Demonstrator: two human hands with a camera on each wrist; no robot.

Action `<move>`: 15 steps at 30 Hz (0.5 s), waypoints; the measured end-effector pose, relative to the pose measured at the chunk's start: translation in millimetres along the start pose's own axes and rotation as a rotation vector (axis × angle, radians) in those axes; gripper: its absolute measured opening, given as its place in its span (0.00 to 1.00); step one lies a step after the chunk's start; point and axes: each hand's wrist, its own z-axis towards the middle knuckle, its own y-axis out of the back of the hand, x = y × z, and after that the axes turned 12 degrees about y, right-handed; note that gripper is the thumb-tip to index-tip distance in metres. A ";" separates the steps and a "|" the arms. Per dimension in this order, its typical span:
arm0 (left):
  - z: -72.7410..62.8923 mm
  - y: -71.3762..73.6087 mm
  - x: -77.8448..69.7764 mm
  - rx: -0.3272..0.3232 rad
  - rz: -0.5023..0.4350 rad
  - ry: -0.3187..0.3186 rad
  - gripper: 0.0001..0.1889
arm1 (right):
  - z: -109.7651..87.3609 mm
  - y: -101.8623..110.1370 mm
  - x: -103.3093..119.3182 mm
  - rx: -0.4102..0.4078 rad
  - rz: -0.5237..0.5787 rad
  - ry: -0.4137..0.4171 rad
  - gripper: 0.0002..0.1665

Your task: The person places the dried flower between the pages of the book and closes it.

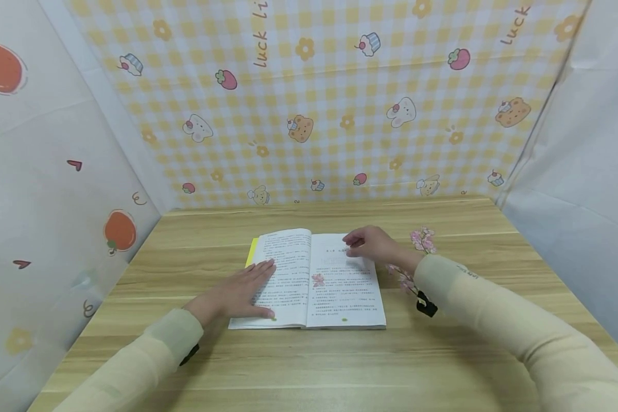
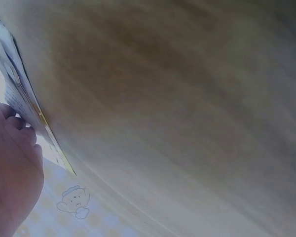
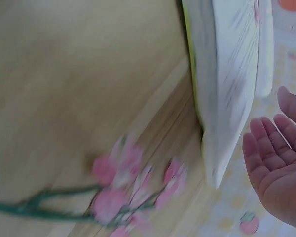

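An open book point(image 1: 347, 294) with printed pages and a yellow cover edge lies on the wooden table. My left hand point(image 1: 242, 292) rests flat on its left page, fingers and thumb spread. A small pink blossom point(image 1: 317, 280) lies on the right page close to the spine. Over the upper part of that page is my right hand point(image 1: 371, 245), its fingers lightly bent. In the right wrist view the palm of this hand point(image 3: 281, 168) faces the camera and holds nothing. A pink flower branch point(image 3: 113, 197) with a green stem lies right of the book, partly hidden by the right forearm in the head view.
The wooden table point(image 1: 340, 372) runs back to a yellow checked cloth wall point(image 1: 329, 114) with cartoon prints. Pale cloth walls point(image 1: 46, 171) stand at both sides. A small black wrist camera point(image 1: 426, 304) hangs under the right sleeve.
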 end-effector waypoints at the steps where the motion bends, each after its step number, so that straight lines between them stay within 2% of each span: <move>1: 0.0 0.2 0.0 -0.001 0.001 0.000 0.60 | 0.0 2.4 -3.3 -0.012 -0.014 -0.006 0.23; 7: -2.3 2.5 -2.0 0.003 -0.006 -0.001 0.60 | -0.4 11.9 -21.8 -0.011 -0.129 -0.039 0.29; 15: -1.4 1.7 -2.9 -0.001 0.006 0.006 0.60 | 2.1 16.1 -37.1 0.086 -0.297 0.040 0.35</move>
